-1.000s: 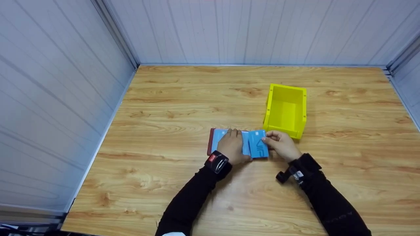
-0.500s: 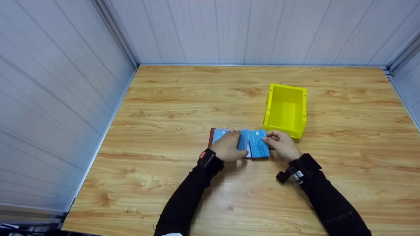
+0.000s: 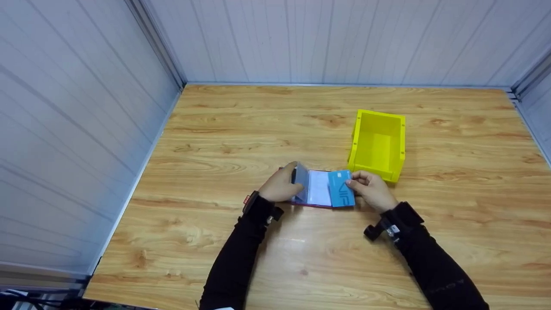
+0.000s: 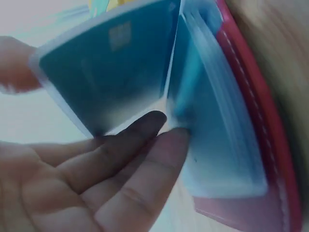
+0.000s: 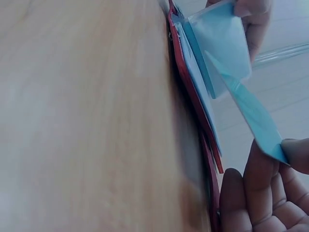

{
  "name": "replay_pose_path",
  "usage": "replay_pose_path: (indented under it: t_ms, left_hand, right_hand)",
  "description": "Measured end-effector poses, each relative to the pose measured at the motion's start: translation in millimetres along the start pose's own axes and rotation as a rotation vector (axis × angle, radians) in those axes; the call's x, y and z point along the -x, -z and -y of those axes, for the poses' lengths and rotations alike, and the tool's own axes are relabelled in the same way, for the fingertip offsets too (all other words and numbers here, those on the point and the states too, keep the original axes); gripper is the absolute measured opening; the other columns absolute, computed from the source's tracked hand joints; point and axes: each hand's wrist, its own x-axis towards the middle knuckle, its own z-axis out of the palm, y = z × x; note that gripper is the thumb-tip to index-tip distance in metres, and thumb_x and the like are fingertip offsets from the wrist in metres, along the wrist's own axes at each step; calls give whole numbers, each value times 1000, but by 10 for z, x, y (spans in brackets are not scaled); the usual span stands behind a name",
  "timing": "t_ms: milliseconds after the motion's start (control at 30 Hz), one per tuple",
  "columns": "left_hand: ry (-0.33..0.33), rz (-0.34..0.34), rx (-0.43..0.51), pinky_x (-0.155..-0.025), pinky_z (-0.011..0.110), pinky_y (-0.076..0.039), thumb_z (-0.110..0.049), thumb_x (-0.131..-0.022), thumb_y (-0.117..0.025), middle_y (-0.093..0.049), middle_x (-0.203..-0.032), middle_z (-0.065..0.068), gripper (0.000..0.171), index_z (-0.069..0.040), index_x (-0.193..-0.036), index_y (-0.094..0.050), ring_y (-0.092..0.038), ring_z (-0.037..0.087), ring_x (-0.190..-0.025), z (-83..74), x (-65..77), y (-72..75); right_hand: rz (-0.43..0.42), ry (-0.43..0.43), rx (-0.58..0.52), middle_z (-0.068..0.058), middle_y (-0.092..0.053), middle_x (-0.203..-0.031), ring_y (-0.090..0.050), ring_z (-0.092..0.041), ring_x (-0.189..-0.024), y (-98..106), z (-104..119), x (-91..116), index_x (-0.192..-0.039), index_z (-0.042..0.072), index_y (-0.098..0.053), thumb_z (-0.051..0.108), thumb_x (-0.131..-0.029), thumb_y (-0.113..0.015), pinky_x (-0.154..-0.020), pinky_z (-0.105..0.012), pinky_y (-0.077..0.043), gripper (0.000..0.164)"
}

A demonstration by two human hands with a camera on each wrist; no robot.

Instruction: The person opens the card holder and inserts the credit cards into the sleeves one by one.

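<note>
A red-covered card holder with clear plastic sleeves lies opened out on the table in the head view. My left hand holds a raised sleeve page between thumb and fingers; a chipped blue card shows in it in the left wrist view. More sleeves fan beside the red cover. My right hand pinches a blue card marked VIP by its right edge. In the right wrist view this card slants above the holder, apart from the raised page. Part of the holder is hidden under my left hand.
A yellow open-topped bin stands on the wooden table, just beyond my right hand. Pale panel walls close off the back and sides. Dark cables lie beyond the table's near left corner.
My left hand has moved left, from lying over the holder to lifting sleeve pages away from the right side, baring a white sleeve there. The right hand keeps the VIP card nearly in place.
</note>
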Motion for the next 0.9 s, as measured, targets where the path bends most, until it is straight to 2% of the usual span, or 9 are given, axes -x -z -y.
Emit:
replay_pose_path:
  t_ms: [67, 133, 233, 367, 567, 733, 900]
  left_hand:
    - [9, -23, 34, -101, 41, -45, -14, -86, -58, -43, -150, 20, 78, -1, -154, -23, -59, 29, -106, 47, -8, 27]
    - [23, -42, 62, -94, 39, -48, -11, -84, -59, -50, -144, 20, 77, 0, -153, -26, -58, 26, -98, 81, -12, 51]
    - [43, -61, 95, -82, 34, -50, -6, -83, -59, -60, -121, 16, 76, 1, -152, -28, -54, 19, -83, 124, -21, 74]
    - [62, -101, 103, -76, 29, -47, -2, -80, -59, -52, -96, 6, 73, 4, -148, -34, -49, 15, -76, 167, -45, 83]
    - [70, -155, 64, -83, 30, -46, 0, -81, -61, -50, -94, 3, 63, 6, -141, -44, -50, 17, -85, 207, -61, 71]
    - [55, -164, 75, -76, 27, -41, 4, -81, -61, -47, -90, 2, 63, 5, -141, -43, -46, 16, -81, 240, -60, 62]
    - [41, -148, 92, -72, 27, -38, 6, -80, -58, -45, -89, 3, 65, 3, -143, -41, -44, 16, -78, 243, -65, 62]
  right_hand:
    - [-3, 2, 12, 5, -64, -88, -62, -5, -79, 1, -3, -4, -110, 3, -57, 15, -98, -59, -73, -20, -55, 17]
    - [-5, 4, 25, 5, -64, -88, -62, -5, -80, 3, -5, -8, -110, 3, -57, 15, -98, -59, -73, -19, -55, 17]
    - [-9, 5, 43, 5, -64, -88, -61, -5, -80, 7, -6, -10, -110, 3, -57, 15, -98, -59, -74, -19, -54, 17]
    - [-14, 27, 49, 7, -64, -86, -61, -4, -79, 6, -10, -7, -109, 2, -58, 15, -98, -59, -74, -19, -53, 17]
    - [1, 76, 27, 8, -65, -85, -61, -2, -79, 7, -13, 3, -107, -1, -57, 11, -97, -58, -73, -17, -53, 16]
    - [20, 37, 44, 6, -65, -87, -63, -4, -79, 8, 33, -8, -108, -1, -58, 13, -98, -56, -73, -19, -54, 17]
    - [59, 51, 93, 4, -65, -87, -64, -6, -78, -14, 129, -22, -111, -5, -58, 13, -98, -57, -73, -22, -57, 21]
